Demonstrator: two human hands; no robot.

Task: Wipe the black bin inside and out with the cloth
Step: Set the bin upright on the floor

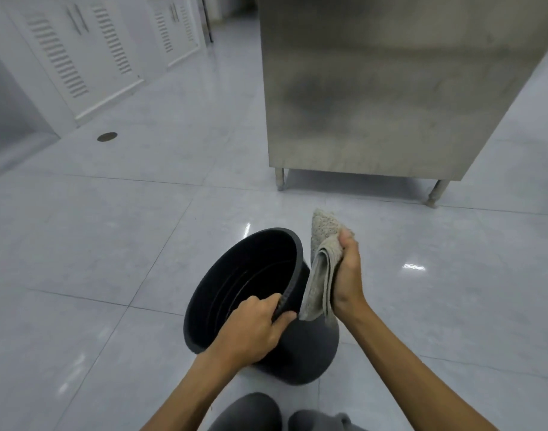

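Note:
The black bin (pixel 235 284) stands tilted on the tiled floor, its round mouth facing up and to the left. My left hand (pixel 254 328) grips its near rim, fingers over the edge. My right hand (pixel 349 275) holds a folded beige cloth (pixel 321 275) flat against the outside of the bin's right wall, just below the rim. The inside of the bin looks dark and holds nothing that I can see.
A tall stainless steel cabinet (pixel 375 88) on short legs stands behind the bin to the right. White louvred cabinet doors (pixel 80 51) line the far left wall. A round floor drain (pixel 107 136) lies at left. My grey shoes (pixel 251 412) show at the bottom edge.

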